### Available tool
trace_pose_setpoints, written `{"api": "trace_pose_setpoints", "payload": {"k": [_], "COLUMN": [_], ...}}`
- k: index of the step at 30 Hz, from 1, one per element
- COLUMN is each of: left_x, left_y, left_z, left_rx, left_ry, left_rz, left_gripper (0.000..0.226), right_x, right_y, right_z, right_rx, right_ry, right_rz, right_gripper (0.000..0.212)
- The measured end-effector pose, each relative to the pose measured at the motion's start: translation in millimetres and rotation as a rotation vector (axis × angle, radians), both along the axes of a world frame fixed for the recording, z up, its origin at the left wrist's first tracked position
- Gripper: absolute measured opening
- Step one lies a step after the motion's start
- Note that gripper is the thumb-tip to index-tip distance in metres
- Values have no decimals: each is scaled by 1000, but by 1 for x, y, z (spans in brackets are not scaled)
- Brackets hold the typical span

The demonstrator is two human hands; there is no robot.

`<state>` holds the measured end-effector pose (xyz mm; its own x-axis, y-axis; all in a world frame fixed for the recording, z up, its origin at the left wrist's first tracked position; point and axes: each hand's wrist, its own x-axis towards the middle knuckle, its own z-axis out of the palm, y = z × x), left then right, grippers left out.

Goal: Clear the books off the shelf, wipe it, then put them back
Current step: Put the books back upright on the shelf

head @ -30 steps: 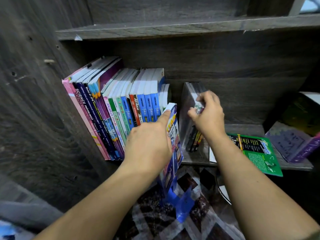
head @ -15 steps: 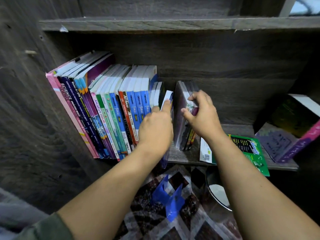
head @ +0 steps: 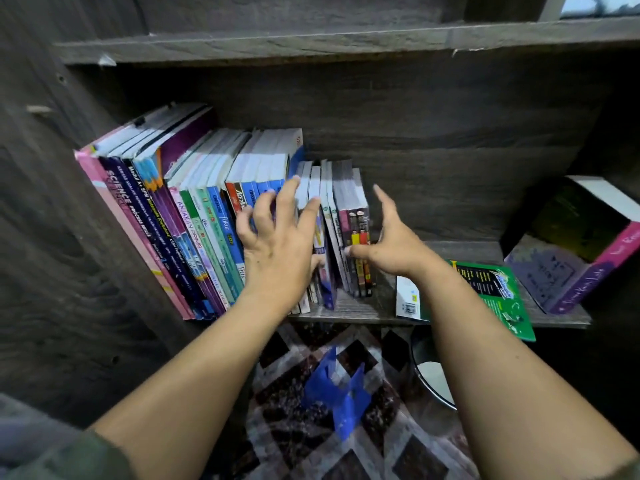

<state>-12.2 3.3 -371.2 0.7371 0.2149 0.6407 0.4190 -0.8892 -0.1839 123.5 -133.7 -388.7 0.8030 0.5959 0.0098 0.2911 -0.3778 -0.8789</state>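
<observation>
Two hands working at one dark wood-grain shelf [head: 349, 308]. Standing along its left end, one row of books [head: 207, 216], spines out and leaning left against the side wall: tall pink and purple volumes outermost, then green, blue and orange spines, then thinner white-edged ones, ending in a few small dark paperbacks with yellow and red marks; exact count too blurred to give. Lying flat toward the right, one green book [head: 498, 289], its front edge overhanging the shelf. Leaning at the far right, one thick purple-and-pink book [head: 568, 271]. Left hand [head: 277, 244] spreading its fingers wide over the blue and white spines, gripping nothing. Right hand [head: 388, 244] hovering just beside the small paperbacks, fingers straight and apart, thumb pointing at them, holding nothing. Showing below on the patterned floor, one blue bookend [head: 337, 393].
</observation>
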Motion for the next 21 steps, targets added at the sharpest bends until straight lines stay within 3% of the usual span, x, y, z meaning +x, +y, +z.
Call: {"api": "trace_pose_setpoints", "payload": {"k": [3, 8, 12, 17, 21], "left_x": [3, -3, -19, -28, -28], "left_y": [1, 20, 36, 43, 41], "left_z": [-17, -6, 4, 9, 11], "left_rx": [22, 22, -92, -101, -111], "left_ry": [-72, -122, -33, 21, 22], "left_rz": [67, 91, 55, 39, 40], "left_gripper": [93, 136, 149, 145, 141], "right_x": [-1, -17, -31, -34, -28], "right_y": [-1, 11, 30, 41, 42], "right_z": [-11, -38, -51, -61, -53], "right_rx": [-136, -210, -131, -142, -212], "right_ry": [124, 108, 26, -58, -40], "right_rz": [97, -5, -223, -381, -312], "right_gripper": [135, 160, 152, 119, 131]}}
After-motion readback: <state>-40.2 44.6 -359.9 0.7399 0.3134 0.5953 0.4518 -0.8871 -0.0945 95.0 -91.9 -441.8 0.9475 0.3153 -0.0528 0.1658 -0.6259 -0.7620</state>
